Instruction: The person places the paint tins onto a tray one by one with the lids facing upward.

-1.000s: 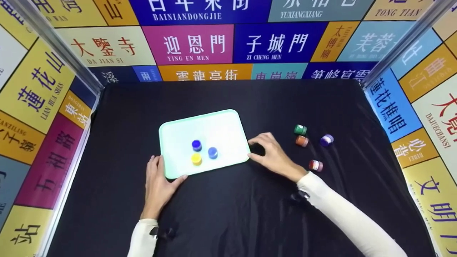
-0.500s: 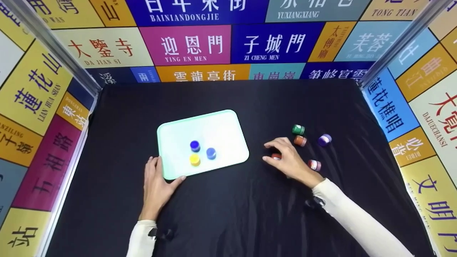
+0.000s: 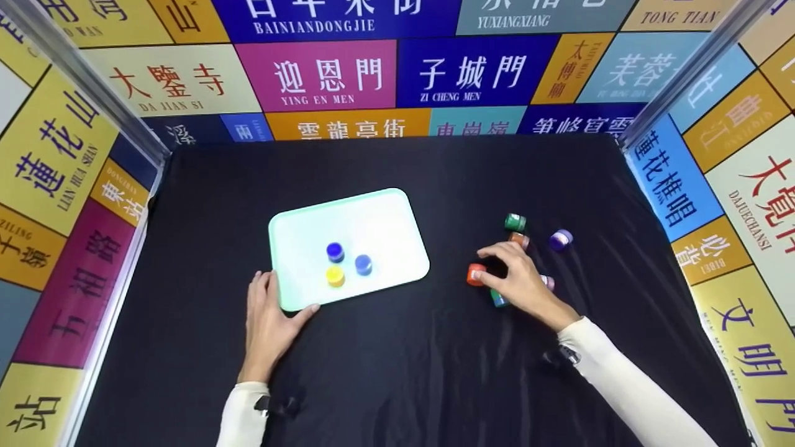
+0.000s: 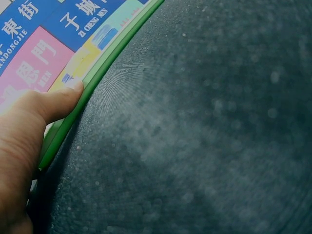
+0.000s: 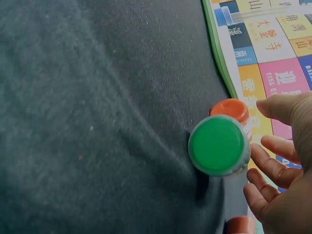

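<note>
In the head view, my left hand (image 3: 270, 329) grips the near-left corner of the pale green tray (image 3: 407, 217), fingers along its left side. Its thumb (image 4: 63, 102) lies over the green rim in the left wrist view. On the tray stand a dark blue paint jar (image 3: 335, 251), a yellow jar (image 3: 335, 276) and a lighter blue jar (image 3: 363, 265). My right hand (image 3: 522, 279) is over the cloth with loosely bent, spread fingers. Its thumb overlaps a red paint jar (image 3: 475, 274). A green-lidded jar (image 5: 219, 145) is close to its fingers in the right wrist view.
Beyond the right hand lie a green jar (image 3: 515, 221), an orange-brown jar (image 3: 519, 239) and a purple jar (image 3: 561, 240). A pinkish jar (image 3: 548, 282) is partly hidden by the hand. Black cloth (image 3: 397, 372) covers the table, with printed panels (image 3: 335, 74) around it.
My right hand has left the tray's right edge and moved right to the red jar. The left hand stays at the tray's corner, and the tray keeps its place.
</note>
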`<control>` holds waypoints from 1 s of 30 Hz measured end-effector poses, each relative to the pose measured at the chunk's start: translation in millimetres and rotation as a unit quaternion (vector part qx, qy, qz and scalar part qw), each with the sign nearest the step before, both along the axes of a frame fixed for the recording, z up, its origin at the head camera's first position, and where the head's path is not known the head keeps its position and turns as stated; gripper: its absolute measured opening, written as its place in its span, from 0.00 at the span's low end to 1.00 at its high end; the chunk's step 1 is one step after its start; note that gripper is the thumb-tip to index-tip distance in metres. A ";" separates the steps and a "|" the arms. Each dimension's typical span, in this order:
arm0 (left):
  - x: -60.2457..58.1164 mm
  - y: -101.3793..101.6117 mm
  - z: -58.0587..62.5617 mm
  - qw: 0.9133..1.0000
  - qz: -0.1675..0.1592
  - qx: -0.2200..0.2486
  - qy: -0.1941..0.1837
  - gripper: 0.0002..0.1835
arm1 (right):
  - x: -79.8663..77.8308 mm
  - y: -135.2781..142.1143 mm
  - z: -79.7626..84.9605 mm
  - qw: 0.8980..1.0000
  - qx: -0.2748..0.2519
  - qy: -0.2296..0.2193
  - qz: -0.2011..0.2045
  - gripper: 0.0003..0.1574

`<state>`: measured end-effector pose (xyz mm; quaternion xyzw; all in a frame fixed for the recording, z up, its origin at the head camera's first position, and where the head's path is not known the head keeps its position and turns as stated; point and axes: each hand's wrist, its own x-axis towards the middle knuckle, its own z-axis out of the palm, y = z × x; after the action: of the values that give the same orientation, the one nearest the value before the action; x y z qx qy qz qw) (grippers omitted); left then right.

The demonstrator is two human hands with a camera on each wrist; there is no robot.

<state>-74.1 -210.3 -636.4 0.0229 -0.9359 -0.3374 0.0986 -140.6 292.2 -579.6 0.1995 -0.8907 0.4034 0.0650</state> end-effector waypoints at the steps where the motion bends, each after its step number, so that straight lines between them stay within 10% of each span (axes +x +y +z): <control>1: -0.2 -0.2 0.1 1.000 0.000 0.001 0.000 0.60 | 0.0 1.0 0.0 1.000 0.000 -0.004 -0.002 0.25; 30: 0.6 -0.8 -1.1 1.000 -0.004 -0.002 -0.001 0.60 | 19.1 -5.2 -19.1 0.999 0.002 -0.037 0.002 0.30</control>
<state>-73.5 -211.1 -637.5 0.0194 -0.9369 -0.3355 0.0966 -121.5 287.0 -598.7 0.1861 -0.8929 0.4089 0.0313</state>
